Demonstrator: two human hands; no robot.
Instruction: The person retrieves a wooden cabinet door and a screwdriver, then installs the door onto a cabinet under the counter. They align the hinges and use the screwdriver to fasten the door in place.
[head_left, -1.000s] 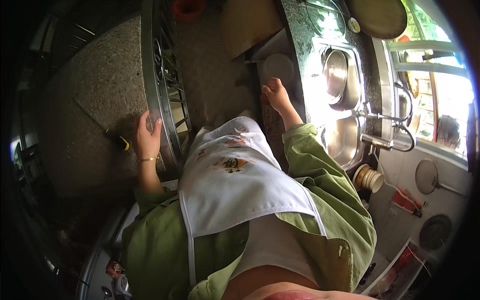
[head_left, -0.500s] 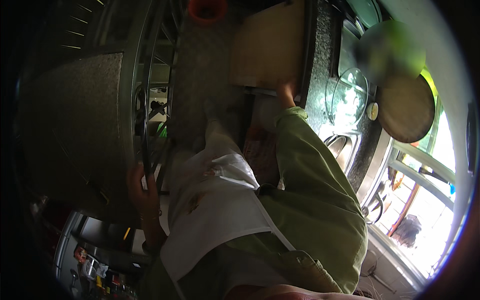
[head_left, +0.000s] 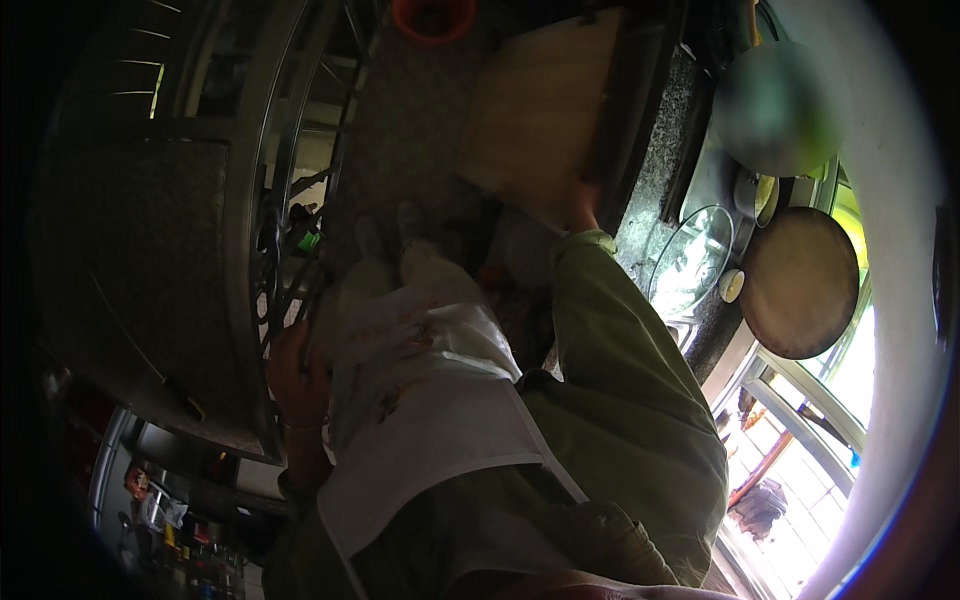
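Note:
A light wooden cabinet door (head_left: 540, 110) stands swung out below the counter on my right. My right hand (head_left: 580, 207) is at its near edge, apparently gripping it; the fingers are blurred and partly hidden. My left hand (head_left: 297, 372) hangs low beside my white apron (head_left: 430, 400), near the corner of the dark table. Its fingers are apart and loosely bent, with nothing visible in them, though shadow dims the detail. Dark space shows under the counter behind the door, and its contents cannot be made out.
The speckled counter (head_left: 655, 140) holds a glass lid (head_left: 692, 262) and a small pale cup (head_left: 732, 286). A round wooden board (head_left: 800, 283) leans by the window. On the left stands a dark table (head_left: 150, 290) with a metal frame. A red bucket (head_left: 433, 18) sits ahead on the floor.
The cabinet door has swung somewhat, its near edge now tilted, with my right hand still at it. My left hand has shifted slightly right, off the table's edge. The view has turned a little.

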